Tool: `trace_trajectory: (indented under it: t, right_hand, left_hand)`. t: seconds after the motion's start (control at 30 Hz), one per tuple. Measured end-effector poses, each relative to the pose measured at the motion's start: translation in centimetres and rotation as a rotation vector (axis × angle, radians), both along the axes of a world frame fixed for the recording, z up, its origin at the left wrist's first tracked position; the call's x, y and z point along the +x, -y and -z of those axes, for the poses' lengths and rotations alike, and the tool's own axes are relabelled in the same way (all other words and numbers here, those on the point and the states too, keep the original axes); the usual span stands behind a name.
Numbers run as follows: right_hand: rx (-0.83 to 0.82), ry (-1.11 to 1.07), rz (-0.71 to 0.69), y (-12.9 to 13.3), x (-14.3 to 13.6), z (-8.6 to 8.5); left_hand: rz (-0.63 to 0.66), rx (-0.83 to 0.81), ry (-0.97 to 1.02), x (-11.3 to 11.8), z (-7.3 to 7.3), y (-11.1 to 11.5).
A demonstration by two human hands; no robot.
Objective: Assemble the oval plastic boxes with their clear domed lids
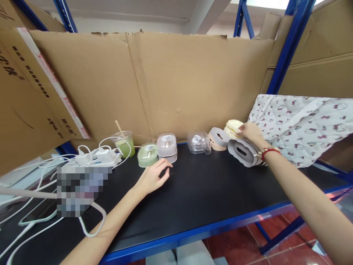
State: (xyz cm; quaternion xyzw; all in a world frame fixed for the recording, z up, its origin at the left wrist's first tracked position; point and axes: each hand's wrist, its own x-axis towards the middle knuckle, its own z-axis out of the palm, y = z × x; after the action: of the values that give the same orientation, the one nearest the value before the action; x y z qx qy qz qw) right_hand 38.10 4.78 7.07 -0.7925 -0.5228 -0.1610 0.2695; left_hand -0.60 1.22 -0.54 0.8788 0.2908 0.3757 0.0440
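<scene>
Cream-coloured round pads (233,128), piled in a small stack, sit right under the fingertips of the right hand (250,133), which reaches far forward over the black shelf top (198,198). The fingers lie curled down on the top of the stack, touching it; whether they pinch a pad or only rest on it I cannot tell. A red string bracelet (268,151) circles that wrist. Just below the right hand and wrist a row of grey oval lids (242,151) lies tipped on edge, and to the left of the fingers stands a beige case with a grey top (217,138). Further left of it is a clear plastic case (198,142).

The left hand (153,177) lies low on the black surface, fingers loosely bent and slightly spread, holding nothing. Just beyond its fingertips stand a pinkish-white case (167,146) and, beside that on the left, a green case (148,154); the hand is near both, apart from each. Further to the left of this hand are a plastic cup of green drink (125,144) with a wooden stick in it, a white power strip (106,156) with plugs, and loose white cables (93,221). A cardboard sheet (171,81) stands behind everything, and a printed cloth (303,125) hangs to the right of the right arm.
</scene>
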Motion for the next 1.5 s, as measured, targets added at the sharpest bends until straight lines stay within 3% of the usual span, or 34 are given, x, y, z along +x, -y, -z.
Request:
trace_trajectory:
  t: [0.07,0.13,0.27,0.33,0.43,0.5,0.53,0.7,0.77,0.83,0.93,1.1,1.27,1.37,1.5]
  right_hand:
    - [0.054,-0.026,-0.012,0.8,-2.1,-0.3]
    - [0.143,-0.031,-0.167,2.0,-5.4,-0.4]
    - [0.142,0.157,-0.784,5.6,-13.3,1.8]
    - [0.148,0.304,-1.006,7.4,-16.7,3.4]
    - [0.099,0.431,-1.168,9.1,-19.4,4.7]
    - [0.070,0.416,-1.108,9.1,-19.1,4.2]
    - [0.064,0.391,-1.005,8.8,-18.3,3.7]
    - [-0.077,0.344,-0.061,5.9,-10.6,1.8]
    - [-0.189,0.350,0.116,5.3,-7.6,2.1]
    - [-0.258,0.353,0.123,5.3,-5.7,2.6]
    - [-0.251,0.339,0.078,6.0,-5.0,2.7]
    - [0.067,0.210,-0.025,6.6,-7.3,1.5]
    - [0.359,-0.089,-0.336,4.9,-11.2,1.3]
    - [0.307,-0.214,-0.527,3.7,-14.3,2.0]
    - [0.119,0.027,-0.567,4.2,-18.3,3.6]
  left_hand:
    - [0.003,-0.198,0.149,0.3,0.0,0.1]
    - [0.029,-0.454,0.341,0.6,0.0,0.1]
    - [0.223,-0.952,0.663,1.2,0.1,0.6]
    - [0.269,-1.067,0.774,1.5,-0.1,1.2]
    - [0.129,-1.085,0.941,1.8,-0.9,1.9]
    - [0.003,-1.056,1.007,1.8,-1.5,2.0]
    - [-0.042,-1.050,1.025,1.7,-1.7,1.9]
    - [-0.065,-1.126,1.010,1.4,-2.0,1.5]
    - [-0.042,-1.159,0.988,1.4,-2.0,1.6]
    - [-0.028,-1.198,0.977,1.5,-2.0,1.8]
    - [-0.032,-1.261,0.982,1.6,-2.0,2.1]
    - [-0.016,-1.284,1.063,1.8,-2.1,2.2]
    - [-0.016,-1.238,1.138,1.9,-1.8,1.9]
    - [0.007,-1.248,1.164,1.8,-1.8,1.8]
    - [0.080,-1.197,1.151,1.2,-2.1,1.5]
